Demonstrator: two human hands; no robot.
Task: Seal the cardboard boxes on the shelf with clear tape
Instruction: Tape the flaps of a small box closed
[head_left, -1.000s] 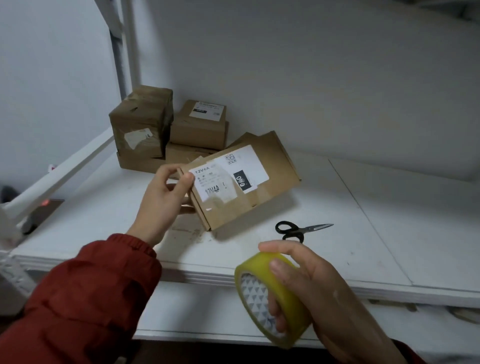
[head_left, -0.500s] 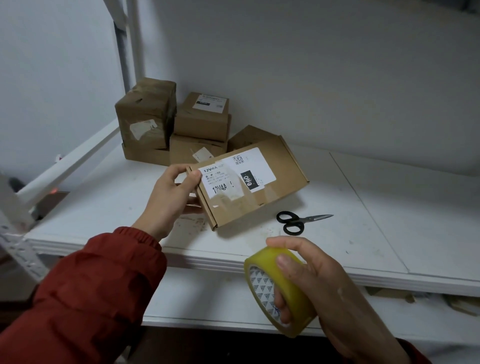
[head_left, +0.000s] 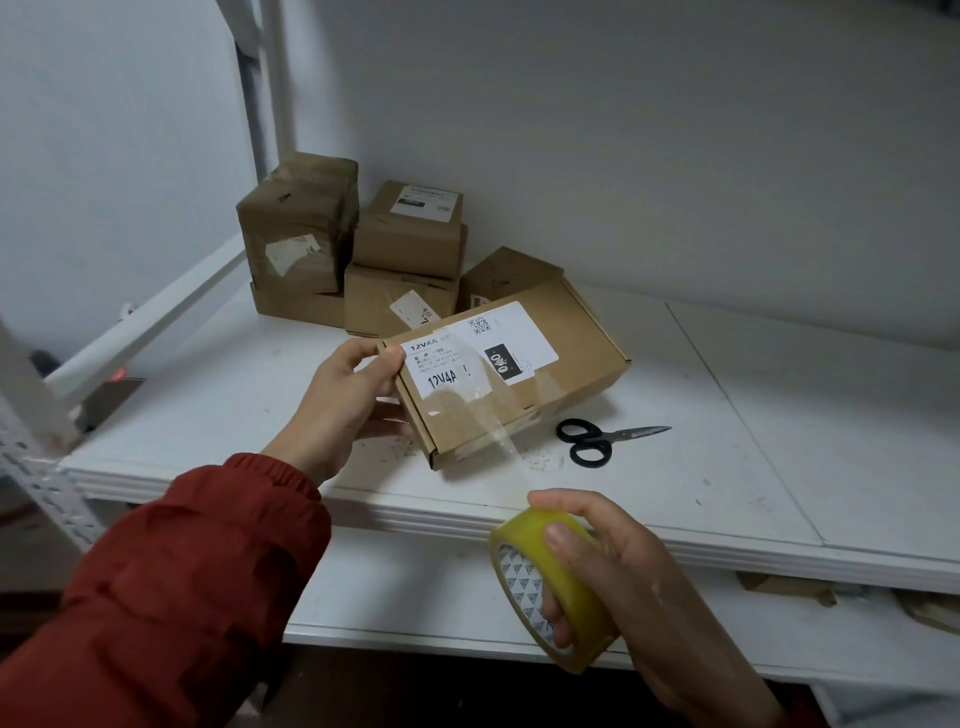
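Observation:
A flat brown cardboard box (head_left: 571, 358) with a white label is tilted up on the white shelf (head_left: 218, 415). My left hand (head_left: 348, 405) grips its left end, thumb on top. A strip of clear tape (head_left: 493, 415) lies across the label and hangs loose over the front face. My right hand (head_left: 613, 582) holds a yellowish roll of clear tape (head_left: 550, 592) in front of the shelf edge, apart from the box. Black scissors (head_left: 597, 439) lie on the shelf just right of the box.
Several more brown boxes (head_left: 405, 234) are stacked at the back left against the wall. A white shelf post (head_left: 265, 83) and slanted brace (head_left: 145, 317) stand at the left. A lower shelf (head_left: 415, 592) shows beneath.
The box has been turned slightly, and a loose tape strip now shows over its front. My right hand with the roll has shifted little.

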